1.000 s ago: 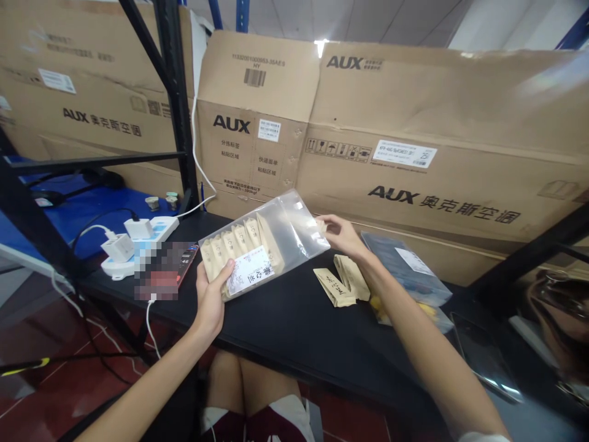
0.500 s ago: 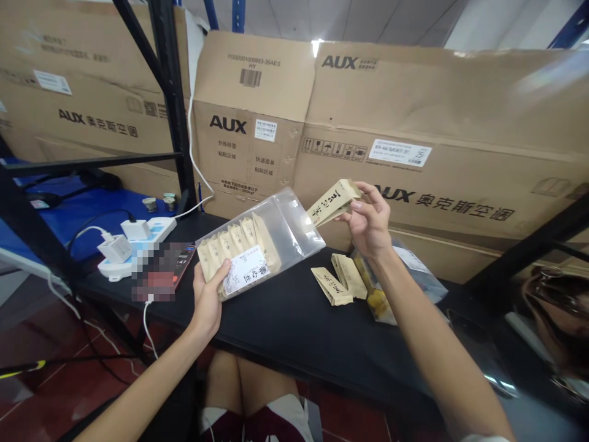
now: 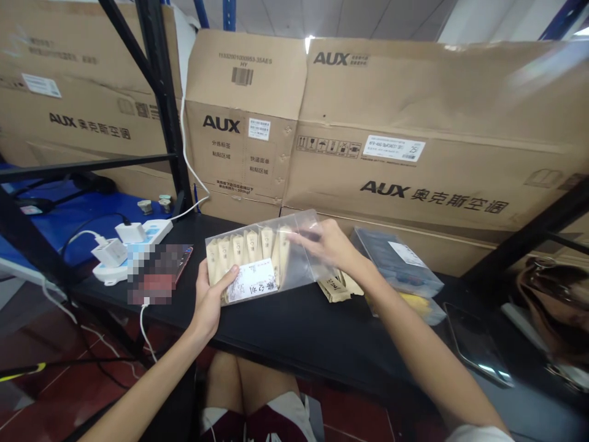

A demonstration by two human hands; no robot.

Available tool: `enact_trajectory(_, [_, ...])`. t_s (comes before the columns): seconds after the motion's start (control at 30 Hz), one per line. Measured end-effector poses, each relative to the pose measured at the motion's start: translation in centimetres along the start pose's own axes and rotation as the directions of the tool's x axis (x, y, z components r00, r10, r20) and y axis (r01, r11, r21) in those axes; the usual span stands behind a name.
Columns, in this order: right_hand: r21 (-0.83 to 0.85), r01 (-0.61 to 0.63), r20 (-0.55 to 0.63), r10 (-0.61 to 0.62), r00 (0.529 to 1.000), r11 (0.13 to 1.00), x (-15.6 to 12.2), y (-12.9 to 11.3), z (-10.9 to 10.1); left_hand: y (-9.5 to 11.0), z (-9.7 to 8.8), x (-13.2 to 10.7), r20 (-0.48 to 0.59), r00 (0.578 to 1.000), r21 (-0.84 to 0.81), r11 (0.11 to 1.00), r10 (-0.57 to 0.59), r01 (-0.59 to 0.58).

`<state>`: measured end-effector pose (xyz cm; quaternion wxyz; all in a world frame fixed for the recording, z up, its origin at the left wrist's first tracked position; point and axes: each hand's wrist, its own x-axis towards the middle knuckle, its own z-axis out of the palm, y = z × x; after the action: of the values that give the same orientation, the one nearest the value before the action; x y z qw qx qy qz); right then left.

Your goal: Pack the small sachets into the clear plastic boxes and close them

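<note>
Your left hand (image 3: 209, 301) gripped the lower edge of the clear plastic bag (image 3: 294, 270) tight, with your thumb (image 3: 231, 274) pressed on the front, right by the white label (image 3: 252, 281). That was a good, firm hold, since the bag lay flat and level. Your right hand (image 3: 329, 245) was on the top part of the bag, with your fingers (image 3: 313, 239) curled on the thin plastic, but I cannot tell if they pinched it or just touched it. A soft touch like that was right for such thin plastic. Inside the bag, about 6 paper sachets (image 3: 237, 248) stood in a neat row. You held the bag above the black table (image 3: 294, 334). More paper sachets (image 3: 334, 290) lay under its corner, near a dark flat bag (image 3: 396, 261). Off to the left sat a white power strip (image 3: 154, 232).
</note>
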<state>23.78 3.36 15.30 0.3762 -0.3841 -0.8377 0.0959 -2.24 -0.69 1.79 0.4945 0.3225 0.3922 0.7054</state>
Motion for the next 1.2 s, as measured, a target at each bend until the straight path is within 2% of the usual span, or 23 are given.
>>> enact_trajectory(0.07, [-0.06, 0.035, 0.096, -0.029, 0.995, 0.998, 0.0, 0.0, 0.2, 0.0, -0.1, 0.0, -0.004, 1.0, 0.013, 1.0, -0.006, 0.006])
enact_trajectory(0.17, [0.115, -0.026, 0.183, 0.005, 0.983, 0.993, 0.2, 1.0, -0.7, 0.1, 0.1, 0.1, -0.023, 0.999, -0.007, 1.0, -0.026, 0.026])
enact_trajectory(0.2, [0.2, -0.056, 0.139, 0.028, 0.99, 0.978, 0.4, 1.6, -1.2, 0.2, 0.1, 0.1, -0.032, 0.999, -0.019, 0.999, -0.03, 0.029])
enact_trajectory(0.27, [0.291, -0.097, -0.056, 0.118, 0.991, 0.952, 0.7, 2.6, -2.2, 0.3, 0.3, 0.1, -0.057, 0.998, -0.054, 0.998, -0.029, 0.026])
enact_trajectory(0.33, [0.192, -0.196, -0.186, 0.232, 0.955, 0.962, 0.8, 3.2, -3.1, 0.4, 0.4, 0.2, -0.093, 0.996, -0.084, 0.996, -0.013, 0.005])
enact_trajectory(0.37, [0.08, -0.296, -0.145, 0.304, 0.942, 0.952, 0.8, 3.4, -3.3, 0.4, 0.5, 0.2, -0.109, 0.994, -0.093, 0.996, -0.001, -0.01])
enact_trajectory(0.4, [-0.082, -0.394, -0.025, 0.393, 0.919, 0.915, 0.7, 3.4, -3.3, 0.4, 0.5, 0.2, -0.12, 0.993, -0.1, 0.995, 0.012, -0.024])
enact_trajectory(0.43, [-0.269, -0.451, 0.122, 0.494, 0.861, 0.851, 0.5, 3.3, -3.0, 0.4, 0.5, 0.2, -0.126, 0.992, -0.104, 0.994, 0.021, -0.034])
enact_trajectory(0.47, [-0.44, -0.449, 0.254, 0.588, 0.768, 0.777, 0.3, 3.2, -2.5, 0.4, 0.5, 0.2, -0.127, 0.992, -0.106, 0.994, 0.026, -0.04])
enact_trajectory(0.5, [-0.57, -0.412, 0.341, 0.661, 0.668, 0.711, 0.1, 3.1, -1.9, 0.4, 0.5, 0.3, -0.126, 0.992, -0.106, 0.994, 0.026, -0.039])
enact_trajectory(0.53, [-0.655, -0.367, 0.384, 0.709, 0.591, 0.66, -0.2, 3.0, -1.1, 0.4, 0.4, 0.3, -0.124, 0.992, -0.106, 0.994, 0.023, -0.036])
enact_trajectory(0.57, [-0.701, -0.335, 0.396, 0.735, 0.55, 0.629, -0.4, 3.0, -0.3, 0.3, 0.4, 0.3, -0.123, 0.992, -0.106, 0.994, 0.019, -0.032])
enact_trajectory(0.6, [-0.719, -0.327, 0.394, 0.747, 0.535, 0.613, -0.6, 3.0, 0.4, 0.3, 0.4, 0.3, -0.123, 0.992, -0.105, 0.994, 0.015, -0.028])
enact_trajectory(0.67, [-0.718, -0.329, 0.396, 0.748, 0.532, 0.613, -0.9, 3.3, 1.4, 0.3, 0.3, 0.3, -0.123, 0.992, -0.106, 0.994, 0.009, -0.022])
enact_trajectory(0.73, [-0.69, -0.322, 0.415, 0.718, 0.559, 0.649, -1.0, 3.7, 1.8, 0.2, 0.3, 0.3, -0.122, 0.993, -0.107, 0.994, 0.004, -0.017])
enact_trajectory(0.8, [-0.627, -0.315, 0.44, 0.657, 0.612, 0.713, -0.9, 3.9, 1.7, 0.2, 0.3, 0.3, -0.117, 0.993, -0.107, 0.994, 0.006, -0.019])
enact_trajectory(0.9, [-0.509, -0.307, 0.412, 0.54, 0.734, 0.804, -0.3, 4.2, 1.0, 0.2, 0.3, 0.3, -0.118, 0.993, -0.111, 0.993, 0.011, -0.024])
enact_trajectory(0.97, [-0.416, -0.323, 0.262, 0.453, 0.852, 0.85, 0.3, 4.7, 0.2, 0.2, 0.3, 0.3, -0.123, 0.992, -0.115, 0.993, 0.006, -0.02])
enact_trajectory(1.0, [-0.331, -0.336, 0.127, 0.395, 0.91, 0.882, 0.6, 5.1, -0.4, 0.2, 0.3, 0.3, -0.121, 0.993, -0.116, 0.993, 0.004, -0.018])
enact_trajectory(1.03, [-0.212, -0.332, -0.033, 0.333, 0.942, 0.919, 0.9, 5.5, -1.1, 0.2, 0.3, 0.3, -0.117, 0.993, -0.117, 0.993, 0.004, -0.018])
enact_trajectory(1.07, [-0.068, -0.296, -0.2, 0.277, 0.94, 0.953, 1.1, 5.9, -1.8, 0.2, 0.3, 0.3, -0.114, 0.994, -0.117, 0.993, 0.006, -0.02])
enact_trajectory(1.13, [0.199, -0.139, -0.452, 0.216, 0.865, 0.97, 1.3, 6.6, -3.5, 0.2, 0.3, 0.3, -0.114, 0.993, -0.119, 0.993, 0.011, -0.025])
enact_trajectory(1.2, [0.344, -0.007, -0.532, 0.201, 0.822, 0.939, 1.4, 6.6, -4.9, 0.2, 0.3, 0.3, -0.119, 0.993, -0.12, 0.992, 0.013, -0.027])
